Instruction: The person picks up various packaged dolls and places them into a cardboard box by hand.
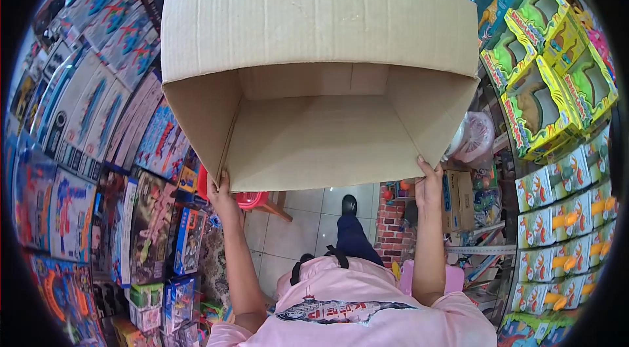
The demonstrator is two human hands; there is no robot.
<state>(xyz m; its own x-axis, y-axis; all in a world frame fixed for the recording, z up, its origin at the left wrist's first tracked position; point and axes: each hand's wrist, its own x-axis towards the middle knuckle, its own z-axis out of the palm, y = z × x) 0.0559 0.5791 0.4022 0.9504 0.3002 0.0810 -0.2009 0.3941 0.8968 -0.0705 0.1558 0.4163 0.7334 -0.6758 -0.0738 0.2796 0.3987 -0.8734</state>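
Note:
A large cardboard box is held up in front of me, its open side facing me and its inside bare. One flap stands across the top. My left hand grips the lower left corner, with the thumb on the inner side. At the lower right corner my right hand grips the edge, its thumb also on the inner side. The other fingers of both hands are mostly hidden behind the cardboard.
Shelves of boxed toys line the left. Yellow dinosaur boxes and hanging packs fill the right. A red stool stands behind the box's lower left corner. Below is the tiled floor.

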